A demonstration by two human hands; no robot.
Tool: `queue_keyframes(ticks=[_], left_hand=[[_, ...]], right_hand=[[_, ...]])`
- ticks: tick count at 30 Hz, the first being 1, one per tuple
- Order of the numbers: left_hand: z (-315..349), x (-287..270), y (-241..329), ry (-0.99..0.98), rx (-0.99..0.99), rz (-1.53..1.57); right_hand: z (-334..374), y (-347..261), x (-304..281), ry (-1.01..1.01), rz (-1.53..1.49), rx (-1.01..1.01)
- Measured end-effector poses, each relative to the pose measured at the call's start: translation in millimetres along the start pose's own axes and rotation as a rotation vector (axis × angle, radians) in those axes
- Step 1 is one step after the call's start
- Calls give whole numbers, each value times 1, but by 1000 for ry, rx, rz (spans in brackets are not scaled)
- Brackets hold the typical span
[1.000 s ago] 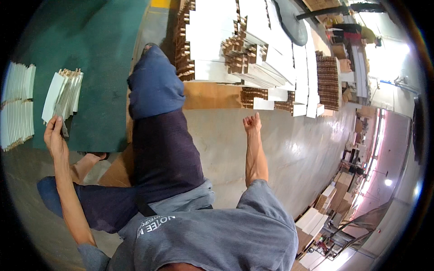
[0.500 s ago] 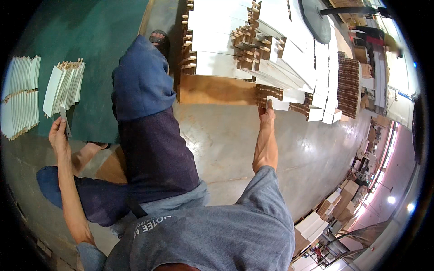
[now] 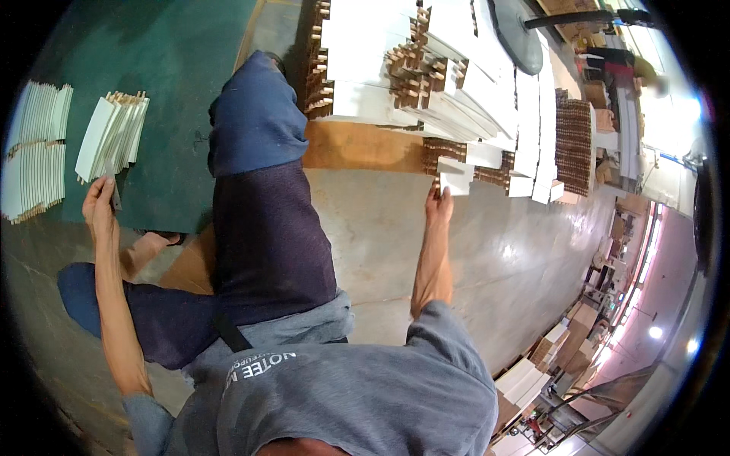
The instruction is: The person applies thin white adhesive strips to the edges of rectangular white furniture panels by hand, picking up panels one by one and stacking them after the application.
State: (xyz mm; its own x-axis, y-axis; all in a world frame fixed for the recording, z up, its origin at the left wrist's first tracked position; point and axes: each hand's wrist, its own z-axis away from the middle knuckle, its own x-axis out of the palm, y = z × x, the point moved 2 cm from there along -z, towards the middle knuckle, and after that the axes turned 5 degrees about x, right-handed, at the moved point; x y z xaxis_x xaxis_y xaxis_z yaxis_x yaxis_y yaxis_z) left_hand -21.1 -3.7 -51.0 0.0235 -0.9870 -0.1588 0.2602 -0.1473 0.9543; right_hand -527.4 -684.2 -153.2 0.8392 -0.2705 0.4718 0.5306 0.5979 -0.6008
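Grey floor (image 3: 380,228) stretching between a green work surface (image 3: 171,152) and stacked pegged boards (image 3: 365,99). Hands working well apart. Right hand (image 3: 438,207), the nearer one, pinching a white board (image 3: 457,178) by its near-left edge; board lying just beyond the fingers, showing no clear long axis or heading. Left hand (image 3: 99,207) gripping a thin grey blade (image 3: 116,198), its long axis running away from the person, far tip pointing slightly leftward, toward fanned white slats (image 3: 114,133).

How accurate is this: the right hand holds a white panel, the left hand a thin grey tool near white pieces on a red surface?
Almost: the surface is green, not red, as the head view shows. The right hand does hold a white panel, and the left hand a thin grey tool near white pieces.
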Motion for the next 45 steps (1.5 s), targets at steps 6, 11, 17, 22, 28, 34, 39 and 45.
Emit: queue_keyframes(ticks=[6,11,17,22,28,34,39,45], left_hand=[[2,4,5,-66,75,1],[19,30,37,-107,81,90],[35,40,78,-105,187,168],[35,40,106,-68,193,180],[23,22,160,3,408,230],[16,0,157,126,523,88],[23,-5,161,105,674,13],[20,-3,158,108,720,-154]], right_hand=[[208,87,31,-413,-14,104],[283,79,104,-444,287,-3],[369,80,244,-908,383,-122],[401,140,333,-1187,362,168],[426,252,421,-1518,557,706],[437,337,419,-1401,625,973],[451,371,381,-1280,858,992],[471,387,378,-1285,967,984]])
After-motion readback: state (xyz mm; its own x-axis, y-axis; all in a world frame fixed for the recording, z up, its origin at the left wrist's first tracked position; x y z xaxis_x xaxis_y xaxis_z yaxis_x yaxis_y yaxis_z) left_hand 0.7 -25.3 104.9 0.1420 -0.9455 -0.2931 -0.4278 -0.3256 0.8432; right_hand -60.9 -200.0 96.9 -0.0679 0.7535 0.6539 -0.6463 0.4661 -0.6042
